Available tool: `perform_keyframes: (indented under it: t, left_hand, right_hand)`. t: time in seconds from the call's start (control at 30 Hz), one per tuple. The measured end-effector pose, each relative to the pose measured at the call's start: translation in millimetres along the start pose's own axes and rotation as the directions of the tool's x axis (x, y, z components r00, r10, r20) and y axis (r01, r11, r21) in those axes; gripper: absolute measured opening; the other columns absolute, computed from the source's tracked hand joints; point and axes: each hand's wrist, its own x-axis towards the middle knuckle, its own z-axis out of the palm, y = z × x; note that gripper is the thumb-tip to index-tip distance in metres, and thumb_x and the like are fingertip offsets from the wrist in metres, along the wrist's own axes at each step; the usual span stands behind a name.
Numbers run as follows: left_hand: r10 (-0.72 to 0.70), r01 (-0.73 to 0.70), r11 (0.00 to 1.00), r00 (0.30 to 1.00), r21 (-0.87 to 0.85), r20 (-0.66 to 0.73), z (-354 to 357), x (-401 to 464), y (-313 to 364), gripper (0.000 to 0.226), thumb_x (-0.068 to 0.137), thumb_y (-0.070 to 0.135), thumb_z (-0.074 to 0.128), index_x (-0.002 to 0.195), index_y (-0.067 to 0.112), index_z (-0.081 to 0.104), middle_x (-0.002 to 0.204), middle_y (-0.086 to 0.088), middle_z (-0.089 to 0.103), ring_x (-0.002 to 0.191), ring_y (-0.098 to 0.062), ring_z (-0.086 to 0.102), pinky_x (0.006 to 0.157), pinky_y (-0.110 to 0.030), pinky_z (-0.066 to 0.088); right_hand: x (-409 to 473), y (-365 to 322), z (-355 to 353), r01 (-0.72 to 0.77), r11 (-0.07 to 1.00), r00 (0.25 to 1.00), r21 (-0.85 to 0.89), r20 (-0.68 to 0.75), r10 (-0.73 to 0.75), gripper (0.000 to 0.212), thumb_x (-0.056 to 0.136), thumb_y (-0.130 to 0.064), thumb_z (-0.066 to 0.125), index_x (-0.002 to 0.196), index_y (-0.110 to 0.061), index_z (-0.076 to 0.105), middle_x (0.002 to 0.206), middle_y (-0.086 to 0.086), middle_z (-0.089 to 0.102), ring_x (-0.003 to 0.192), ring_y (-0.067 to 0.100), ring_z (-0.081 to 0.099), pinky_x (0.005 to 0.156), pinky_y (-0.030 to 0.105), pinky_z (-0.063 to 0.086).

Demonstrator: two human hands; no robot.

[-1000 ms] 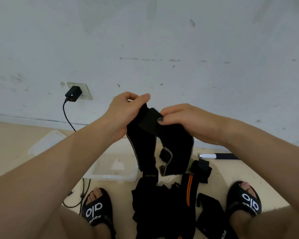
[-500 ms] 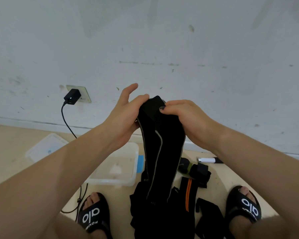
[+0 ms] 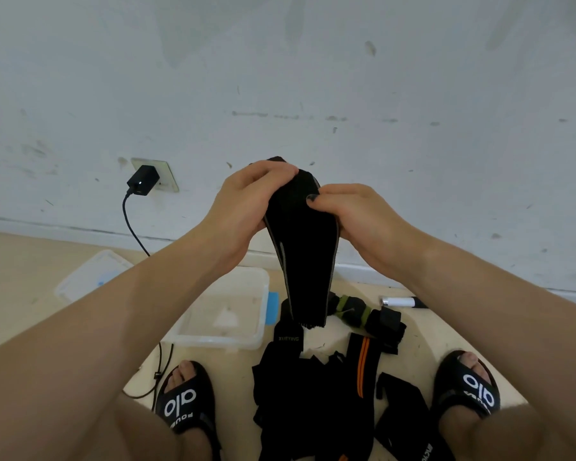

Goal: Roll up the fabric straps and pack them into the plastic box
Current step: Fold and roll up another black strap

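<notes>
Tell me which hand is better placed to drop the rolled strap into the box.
Probably the left hand. Both hands grip the strap, but the box lies open below the left forearm, while the right hand would have to cross over.

Plastic box (image 3: 258, 307) open-topped (strap pile (image 3: 313, 394) just beside).

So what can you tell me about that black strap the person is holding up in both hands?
The black strap looks like soft, thick fabric with a thin pale edging down its sides. Its top end is folded or partly rolled between the left hand and the right hand, whose fingers and thumbs curl round it. The rest hangs straight down in the air, in front of the wall, with its lower end above the pile of straps on the floor.
</notes>
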Motion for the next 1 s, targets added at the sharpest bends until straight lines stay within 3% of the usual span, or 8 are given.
perform_keyframes:
  t: [0.13,0.33,0.53,0.7,0.87,1.0]
  left_hand:
    - [0.048,-0.048,0.998,0.999,0.043,-0.001,-2.0,0.9,-3.4,0.018,0.097,0.016,0.064,0.109,0.022,0.076,0.112,0.0,0.072,0.096,-0.009,0.069,0.085,-0.028,0.057]
    - [0.072,-0.071,0.997,0.997,0.033,-0.015,-4.7,3.5,-2.0,0.021,0.097,0.011,0.063,0.109,0.021,0.077,0.12,-0.003,0.071,0.107,-0.018,0.068,0.099,-0.042,0.055]
    - [0.064,-0.064,0.998,0.998,-0.002,-0.012,-4.6,5.0,-2.6,0.022,0.099,0.011,0.06,0.11,0.02,0.076,0.125,-0.001,0.068,0.103,-0.013,0.068,0.089,-0.032,0.058]
    - [0.061,-0.061,0.997,0.998,-0.036,-0.014,-5.7,5.6,-2.7,0.021,0.1,0.01,0.059,0.11,0.018,0.075,0.119,0.001,0.07,0.098,-0.01,0.068,0.082,-0.026,0.057]
    - [0.064,-0.065,0.997,0.998,-0.041,-0.02,-7.2,6.9,-4.1,0.02,0.099,0.011,0.06,0.11,0.019,0.075,0.11,0.007,0.072,0.095,-0.008,0.069,0.08,-0.025,0.056]
    - [0.068,-0.068,0.997,0.998,-0.035,-0.018,-7.5,7.7,-4.9,0.02,0.099,0.011,0.06,0.111,0.019,0.075,0.105,0.006,0.072,0.093,-0.007,0.069,0.082,-0.026,0.057]
  right_hand:
    - [0.7,3.8,2.9,-0.002,1.0,0.999,-0.014,-0.042,0.001,0.023,0.098,-0.014,0.058,0.1,0.007,0.069,0.087,0.015,0.066,0.083,0.021,0.067,0.087,0.04,0.054]
    - [2.1,4.8,5.9,-0.005,0.999,0.998,-0.037,-0.063,0.002,0.023,0.099,-0.017,0.06,0.1,0.002,0.074,0.095,0.022,0.072,0.084,0.022,0.072,0.096,0.045,0.056]
    - [2.3,7.3,8.6,-0.018,0.999,0.998,0.036,-0.059,0.02,0.023,0.1,-0.016,0.06,0.104,0.001,0.074,0.107,0.023,0.072,0.098,0.029,0.074,0.097,0.043,0.056]
    - [4.9,9.9,9.5,-0.03,0.995,0.998,0.094,-0.053,0.035,0.022,0.1,-0.016,0.059,0.102,0.0,0.075,0.092,0.01,0.073,0.087,0.019,0.072,0.095,0.04,0.056]
    - [5.7,10.3,10.4,-0.029,0.994,0.998,0.102,-0.059,0.035,0.023,0.1,-0.016,0.059,0.104,0.0,0.074,0.105,0.022,0.073,0.091,0.023,0.072,0.093,0.04,0.056]
    - [4.9,9.9,12.6,-0.022,0.991,0.997,0.135,-0.067,0.031,0.022,0.101,-0.016,0.059,0.104,-0.002,0.076,0.107,0.021,0.074,0.098,0.028,0.074,0.091,0.038,0.058]
